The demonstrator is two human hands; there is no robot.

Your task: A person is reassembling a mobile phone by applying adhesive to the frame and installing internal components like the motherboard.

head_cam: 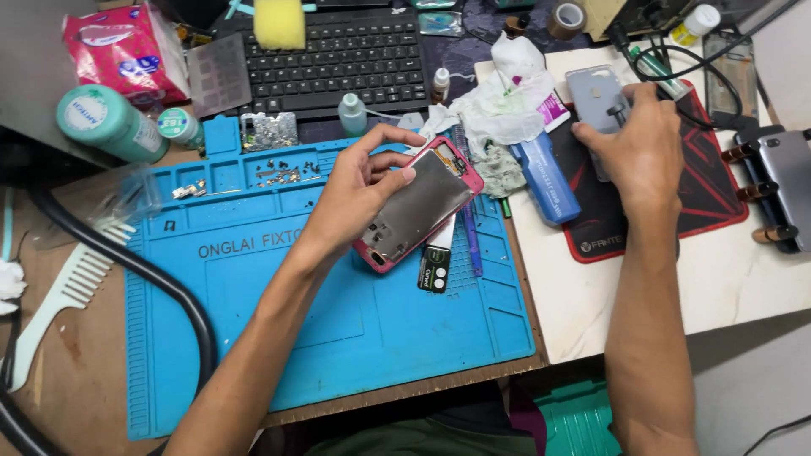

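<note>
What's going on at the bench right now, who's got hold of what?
A person is working on phone parts. The left hand holds a pink phone frame, metal side up, tilted above the blue work mat. The right hand rests on a grey phone back lying on the black and red pad. Small screws sit in the mat's top compartments, and crumpled tissues lie between the hands.

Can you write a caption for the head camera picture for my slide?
Left hand holds a pink phone frame over a blue mat; right hand touches a grey phone.
</note>
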